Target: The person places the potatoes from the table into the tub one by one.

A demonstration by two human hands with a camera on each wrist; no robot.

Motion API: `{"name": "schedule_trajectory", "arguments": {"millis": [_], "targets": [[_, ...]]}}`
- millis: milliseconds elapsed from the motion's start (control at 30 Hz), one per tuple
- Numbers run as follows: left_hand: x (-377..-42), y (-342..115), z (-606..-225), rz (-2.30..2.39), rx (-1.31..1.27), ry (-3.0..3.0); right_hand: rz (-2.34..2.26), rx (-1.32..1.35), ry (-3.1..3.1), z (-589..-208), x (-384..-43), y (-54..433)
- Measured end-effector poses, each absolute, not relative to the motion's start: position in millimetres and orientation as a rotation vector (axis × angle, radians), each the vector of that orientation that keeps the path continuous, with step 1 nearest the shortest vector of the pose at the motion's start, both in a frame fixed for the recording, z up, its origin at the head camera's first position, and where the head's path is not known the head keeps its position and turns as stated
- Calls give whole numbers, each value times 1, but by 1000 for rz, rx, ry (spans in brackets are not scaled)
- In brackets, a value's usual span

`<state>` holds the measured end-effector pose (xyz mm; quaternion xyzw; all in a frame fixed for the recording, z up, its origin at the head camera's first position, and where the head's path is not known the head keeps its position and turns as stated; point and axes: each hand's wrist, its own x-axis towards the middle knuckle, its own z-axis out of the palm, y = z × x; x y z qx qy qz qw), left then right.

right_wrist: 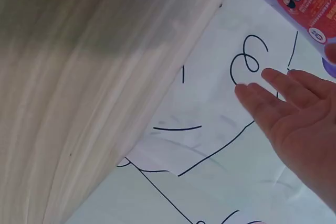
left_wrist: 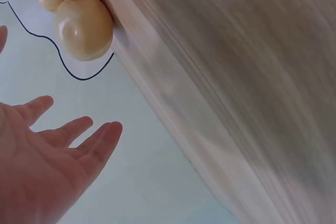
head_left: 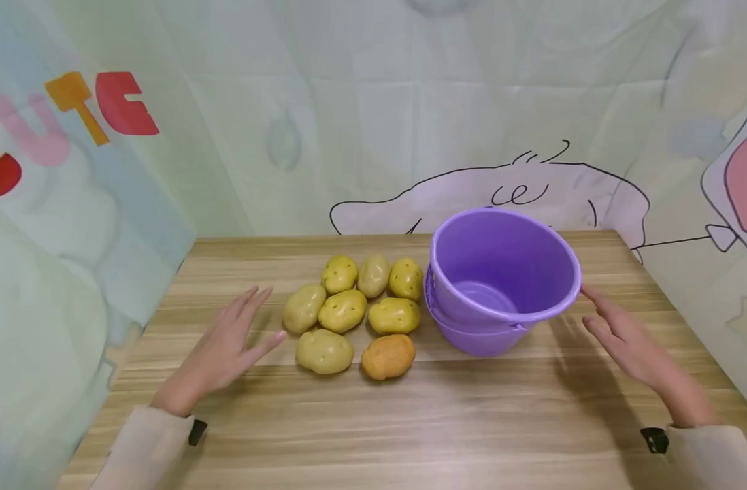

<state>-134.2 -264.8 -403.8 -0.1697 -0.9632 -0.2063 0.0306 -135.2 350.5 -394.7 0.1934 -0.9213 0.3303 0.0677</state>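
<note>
Several potatoes (head_left: 343,311) lie grouped on the table, mostly yellow and pale tan. One orange-brown potato (head_left: 388,357) sits at the front right of the group. To the right stands a purple bucket (head_left: 477,342), upright, its inside showing nothing. My left hand (head_left: 223,347) hovers left of the potatoes with fingers spread, holding nothing; the palm faces them. On the bucket's other side is my right hand (head_left: 631,340), fingers extended, fingertips right at the rim. In the right wrist view, a red label (right_wrist: 307,3) shows on the bucket's side.
The wood-grain table (head_left: 459,422) meets a printed cloth backdrop (head_left: 349,102) at its back edge, with cloth along both sides too. The bucket's handle hangs down against its wall. Dark bands (head_left: 655,439) show at both sleeve cuffs.
</note>
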Motion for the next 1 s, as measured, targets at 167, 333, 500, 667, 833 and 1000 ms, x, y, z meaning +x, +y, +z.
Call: {"name": "schedule_trajectory", "arguments": {"millis": [167,333,500,667,833,1000], "targets": [[-138,-263,-403,-716,-526,-2970,1017,538,-2713,-387,-140,348],[-143,-260,-406,-810,-564,-2935,1105,512,-2616,-381,-144,343],[-148,-257,-407,-825,-574,-2928,1223,521,-2492,-372,-151,335],[-155,-252,-405,-853,-563,-2953,1267,399,-2504,-360,-155,322],[-162,-248,-404,-869,-558,-2980,1370,306,-2467,-354,-159,312],[-166,-245,-403,-853,-564,-2995,1419,227,-2477,-347,-163,301]]}}
